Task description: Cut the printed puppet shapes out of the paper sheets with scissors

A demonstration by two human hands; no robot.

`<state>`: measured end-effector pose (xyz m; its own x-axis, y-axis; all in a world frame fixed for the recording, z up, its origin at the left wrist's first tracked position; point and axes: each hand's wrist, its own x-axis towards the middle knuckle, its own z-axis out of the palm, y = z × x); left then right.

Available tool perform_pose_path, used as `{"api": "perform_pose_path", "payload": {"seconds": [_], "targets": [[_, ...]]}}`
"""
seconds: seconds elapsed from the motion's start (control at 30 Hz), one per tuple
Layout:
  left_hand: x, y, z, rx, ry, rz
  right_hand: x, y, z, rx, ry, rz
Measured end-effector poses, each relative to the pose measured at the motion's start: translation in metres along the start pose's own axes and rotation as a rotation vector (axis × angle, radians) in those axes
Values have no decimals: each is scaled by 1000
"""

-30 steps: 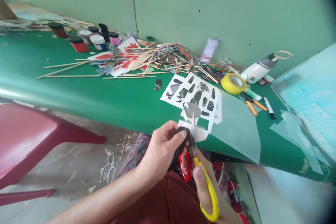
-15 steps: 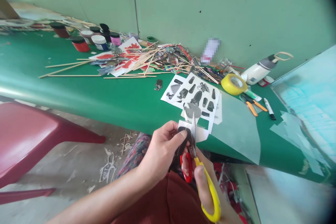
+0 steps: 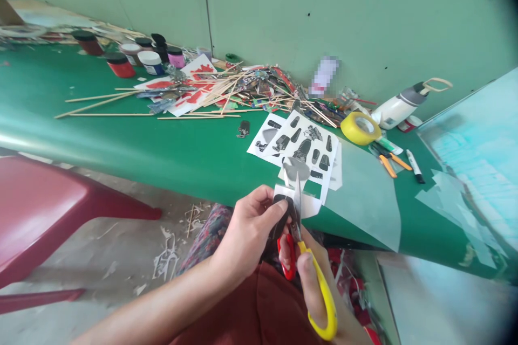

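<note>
My left hand [image 3: 253,221] pinches a piece of paper [image 3: 309,205] with a dark printed shape on it, at the table's front edge. In my right hand [image 3: 311,280] are scissors [image 3: 321,291] with one yellow and one red handle loop. Their blades point away from me, slightly apart, at the paper beside my left thumb. Just beyond the blades lie printed sheets [image 3: 324,140] with several dark and grey shapes. A small dark cutout [image 3: 243,129] rests on the green table to their left.
Thin wooden sticks [image 3: 109,115] and paper scraps are heaped along the wall. Paint jars [image 3: 120,66] stand at the back left. Yellow tape [image 3: 360,128], a white bottle [image 3: 399,108] and orange-handled pliers [image 3: 387,166] lie right. A red chair [image 3: 52,205] stands left.
The yellow handle loop has moved slightly left, towards the red one, and the scissor blades look a little closer together. My left hand keeps its hold on the paper.
</note>
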<state>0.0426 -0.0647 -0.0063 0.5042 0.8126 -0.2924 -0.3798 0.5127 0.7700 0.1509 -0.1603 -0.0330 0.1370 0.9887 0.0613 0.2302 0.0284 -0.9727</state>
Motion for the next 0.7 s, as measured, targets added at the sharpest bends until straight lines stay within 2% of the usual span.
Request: {"api": "perform_pose_path", "payload": {"seconds": [0.43,0.7], "targets": [[1,2,1,12,-1,-20,3,1,-2,-84,6,-96],[1,0,-1,17,5,-11,4,0,-2,-59,-45,-43]]}}
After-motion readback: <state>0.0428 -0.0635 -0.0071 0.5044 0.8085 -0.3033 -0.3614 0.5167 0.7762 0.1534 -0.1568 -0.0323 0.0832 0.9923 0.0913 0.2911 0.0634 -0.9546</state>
